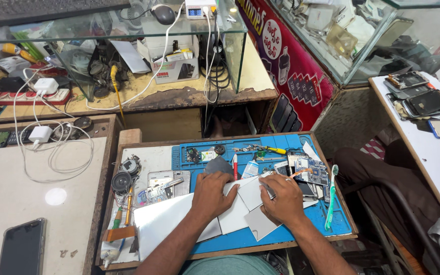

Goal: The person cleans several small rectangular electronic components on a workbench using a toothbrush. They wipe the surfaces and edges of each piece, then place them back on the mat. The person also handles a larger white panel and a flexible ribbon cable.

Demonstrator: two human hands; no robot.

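White paper sheets (240,201) lie fanned over the blue repair mat (286,235), and both our hands are on them. Left hand (211,194) lies flat, fingers spread, pinning the sheets; nothing gripped. Right hand (282,199) is curled around something small and grey at the sheet edge, possibly a blade or a tool, too small to tell. We judge this a cut or trim along the paper edge, mid-stroke. Next move calls for firm downward pressure from the left hand so the sheets don't creep, and a straight pull from the right. Circuit board (310,170) and green toothbrush (330,196) sit just beside the right hand; keep clear.
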